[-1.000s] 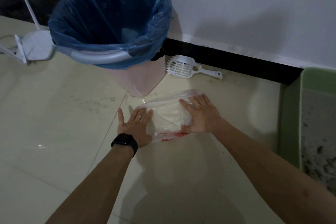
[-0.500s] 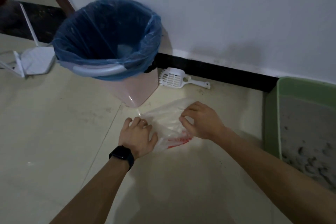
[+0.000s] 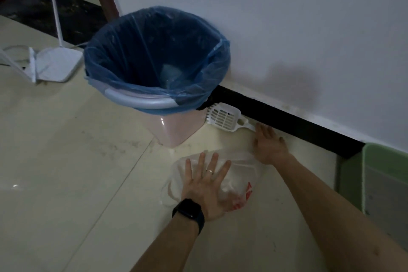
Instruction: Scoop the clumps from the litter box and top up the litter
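Right grip has left the plastic bag and reached toward 12 o'clock, fingers straight, tips at the scoop handle, holding nothing. Left grip presses flat, fingers spread, on the bag. Litter box sits at 3 o'clock

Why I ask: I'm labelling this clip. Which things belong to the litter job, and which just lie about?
For the job: white scoop, by the right hand; lined bin; clear bag, under the left hand; green litter box.
Lying about: white router.
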